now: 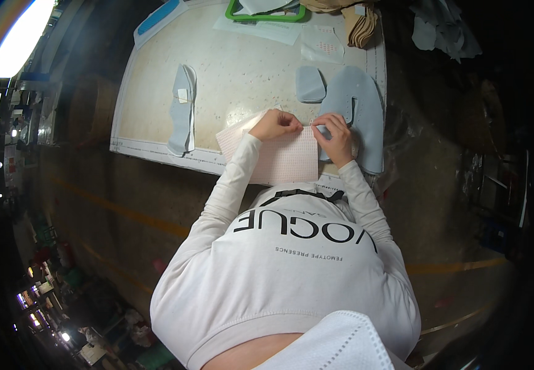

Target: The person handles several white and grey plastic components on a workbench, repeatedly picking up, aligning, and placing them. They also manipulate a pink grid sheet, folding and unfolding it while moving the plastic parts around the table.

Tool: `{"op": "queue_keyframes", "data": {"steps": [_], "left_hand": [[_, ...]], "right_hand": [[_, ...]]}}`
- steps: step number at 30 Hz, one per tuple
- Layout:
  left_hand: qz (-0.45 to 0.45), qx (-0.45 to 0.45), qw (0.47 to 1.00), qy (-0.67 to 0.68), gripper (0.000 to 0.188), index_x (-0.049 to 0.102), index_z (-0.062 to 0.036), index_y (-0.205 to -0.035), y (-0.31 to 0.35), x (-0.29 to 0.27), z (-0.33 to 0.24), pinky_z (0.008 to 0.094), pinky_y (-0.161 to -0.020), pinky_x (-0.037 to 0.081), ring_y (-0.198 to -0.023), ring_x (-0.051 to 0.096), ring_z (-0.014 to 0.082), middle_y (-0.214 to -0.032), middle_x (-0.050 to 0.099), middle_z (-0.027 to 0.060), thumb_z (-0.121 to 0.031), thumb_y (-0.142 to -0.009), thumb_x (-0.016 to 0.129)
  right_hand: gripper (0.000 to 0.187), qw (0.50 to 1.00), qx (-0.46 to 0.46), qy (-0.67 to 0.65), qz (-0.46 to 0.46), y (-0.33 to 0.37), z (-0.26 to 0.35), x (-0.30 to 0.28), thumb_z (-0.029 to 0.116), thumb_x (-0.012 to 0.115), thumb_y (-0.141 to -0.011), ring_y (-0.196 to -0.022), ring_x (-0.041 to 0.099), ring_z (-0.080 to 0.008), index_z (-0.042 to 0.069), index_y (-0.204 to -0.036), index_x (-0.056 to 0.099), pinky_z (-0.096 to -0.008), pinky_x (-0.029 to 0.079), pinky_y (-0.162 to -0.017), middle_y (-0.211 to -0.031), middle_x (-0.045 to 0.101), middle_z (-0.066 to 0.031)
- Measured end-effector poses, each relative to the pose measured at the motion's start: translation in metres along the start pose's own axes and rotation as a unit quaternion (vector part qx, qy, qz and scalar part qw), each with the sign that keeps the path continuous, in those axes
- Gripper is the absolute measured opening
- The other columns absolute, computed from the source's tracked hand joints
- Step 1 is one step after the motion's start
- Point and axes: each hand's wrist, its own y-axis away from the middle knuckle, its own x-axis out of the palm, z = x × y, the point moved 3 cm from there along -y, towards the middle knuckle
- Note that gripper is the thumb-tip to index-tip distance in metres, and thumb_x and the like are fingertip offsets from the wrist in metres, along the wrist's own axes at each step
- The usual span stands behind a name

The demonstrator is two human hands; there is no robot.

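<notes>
A sheet printed with rows of small pinkish marks point(288, 159) lies at the table's near edge, overlapping another similar sheet point(227, 139) on its left. My left hand point(277, 124) is closed in a pinch at the top edge of the upper sheet. Close beside it, my right hand point(335, 137) pinches thumb and forefinger at that sheet's top right corner. Whether a small piece is between the fingertips is too fine to see. Right of my right hand lies a large grey-blue cut piece point(365, 123) with a slot in it.
A small stack of grey-blue pieces point(309, 84) lies beyond my hands. Leftward is a long, banded grey-blue stack point(182, 120) with a pale tag. At the back are a green tray point(267, 18), a clear bag point(322, 46) and tan pieces point(359, 28). The white table point(149, 92) ends near my body.
</notes>
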Motion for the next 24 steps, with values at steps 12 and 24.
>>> {"op": "queue_keyframes", "data": {"steps": [12,24], "left_hand": [[-0.003,0.012,1.0,0.002,0.014,0.071,-0.0006,-0.092,-0.001,0.002,0.004,0.0246,-0.073,0.051,-0.074,0.064,0.0097,-0.08,0.07,0.0051,-0.011,-0.084,0.065],[-0.013,0.004,1.0,-0.013,0.013,0.069,0.001,-0.089,0.002,0.002,-0.004,0.0226,-0.068,0.047,-0.071,0.058,0.0073,-0.079,0.067,0.0024,-0.009,-0.083,0.063]], "right_hand": [[0.045,0.999,-0.013,-0.014,0.026,0.001,0.009,0.004,-0.001,0.065,-0.075,-0.084,0.061,-0.0212,0.01,-0.118,0.06,-0.0332,0.051,-0.077,-0.088,0.061,-0.0044],[0.053,0.997,-0.024,-0.06,0.046,0.003,0.013,0.017,-0.008,0.063,-0.076,-0.08,0.063,-0.0153,0.011,-0.125,0.056,-0.0279,0.052,-0.067,-0.108,0.051,-0.008]]}}
